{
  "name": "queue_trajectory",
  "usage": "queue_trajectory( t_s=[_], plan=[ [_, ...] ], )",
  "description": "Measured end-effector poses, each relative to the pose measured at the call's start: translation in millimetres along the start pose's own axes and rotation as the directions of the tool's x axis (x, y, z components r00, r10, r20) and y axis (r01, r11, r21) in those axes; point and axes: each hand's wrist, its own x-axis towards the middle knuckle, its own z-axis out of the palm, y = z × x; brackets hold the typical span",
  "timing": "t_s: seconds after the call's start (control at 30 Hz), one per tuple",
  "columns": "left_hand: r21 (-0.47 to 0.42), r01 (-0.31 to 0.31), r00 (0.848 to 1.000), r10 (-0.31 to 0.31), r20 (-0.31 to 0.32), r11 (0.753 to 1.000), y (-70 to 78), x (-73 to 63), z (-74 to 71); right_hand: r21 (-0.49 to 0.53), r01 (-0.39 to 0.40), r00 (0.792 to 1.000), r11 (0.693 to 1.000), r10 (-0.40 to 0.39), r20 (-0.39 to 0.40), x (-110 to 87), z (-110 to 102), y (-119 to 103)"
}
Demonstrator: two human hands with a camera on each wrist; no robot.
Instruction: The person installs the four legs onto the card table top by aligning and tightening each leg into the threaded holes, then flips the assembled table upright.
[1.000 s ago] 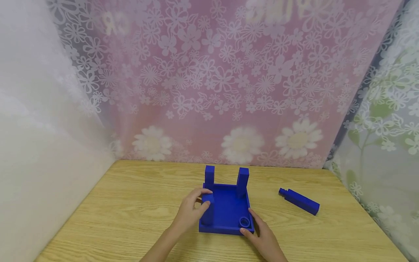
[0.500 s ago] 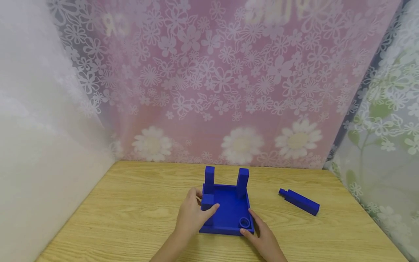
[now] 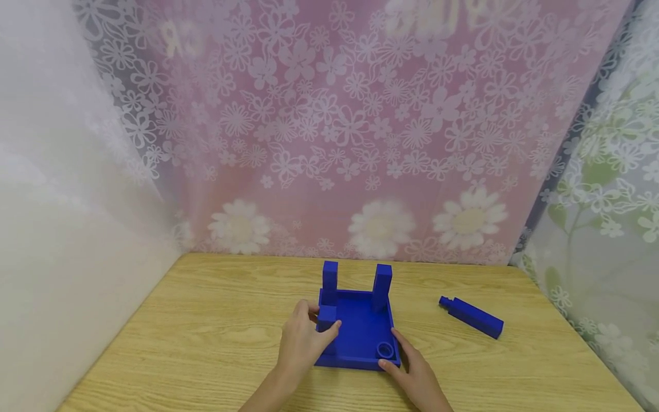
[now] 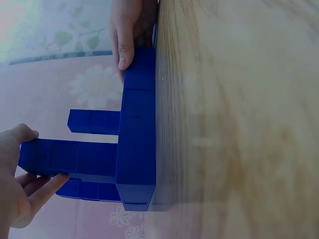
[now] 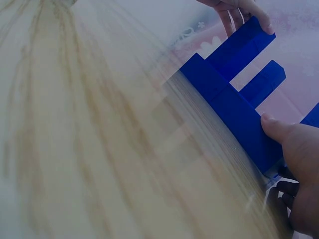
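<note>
plainly, the left hand (image 3: 302, 339) has its thumb and fingers clamped on the upper part of the near left post (image 3: 326, 316), which stands upright in a corner of a square blue tray (image 3: 357, 335). the right hand (image 3: 413, 373) is clamped on the tray's near right corner, its thumb against the near wall and its fingers round the right side; some of those fingers are partly hidden. the tray sits flat on a wood-grain table (image 3: 216, 326), between the two hands. at its back corners, the far left post (image 3: 330, 281) and the far right post (image 3: 382, 283) both stand upright. just inside the right hand's corner is a round blue ring (image 3: 384, 350). well apart, to the right of the tray, a loose blue post (image 3: 475, 318) lies on its side, its narrower, notched end pointing to the far left. a pink floral sheet (image 3: 329, 143) hangs behind the table.
</note>
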Motion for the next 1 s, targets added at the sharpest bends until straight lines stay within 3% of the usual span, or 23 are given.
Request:
queue_trajectory(
  t_s=[0.27, 0.43, 0.53, 0.67, 0.87, 1.0],
  plan=[
    [0.008, -0.024, 1.0, 0.024, -0.018, 1.0, -2.2, 0.1, 1.7, 0.008, 0.006, 1.0, 1.0, -0.006, -0.002, 0.1, 0.0, 1.1],
    [-0.067, 0.003, 0.997, 0.002, 0.081, 0.998, -9.7, 1.8, -1.4, 0.003, 0.007, 1.0, 1.0, -0.007, -0.004, 0.7, 0.7, 1.3],
    [-0.105, -0.019, 0.987, 0.035, 0.155, 0.994, -19.3, 3.6, -4.8, 0.0, 0.004, 1.0, 1.0, -0.004, -0.002, 0.8, 1.2, 1.3],
    [-0.114, -0.099, 0.959, 0.125, 0.254, 0.989, -37.3, 6.2, -10.5, -0.004, 0.003, 1.0, 1.0, -0.003, -0.002, 0.2, 1.6, 1.8],
    [-0.05, -0.245, 0.898, 0.246, 0.364, 0.968, -65.1, 6.9, -7.6, -0.007, 0.006, 1.0, 1.0, -0.006, -0.001, 0.1, 0.3, 2.5],
    [0.006, -0.277, 0.862, 0.245, 0.444, 0.961, -81.4, 3.0, -1.9, -0.006, 0.002, 1.0, 1.0, -0.002, 0.001, 0.2, -0.2, 1.8]
  ],
)
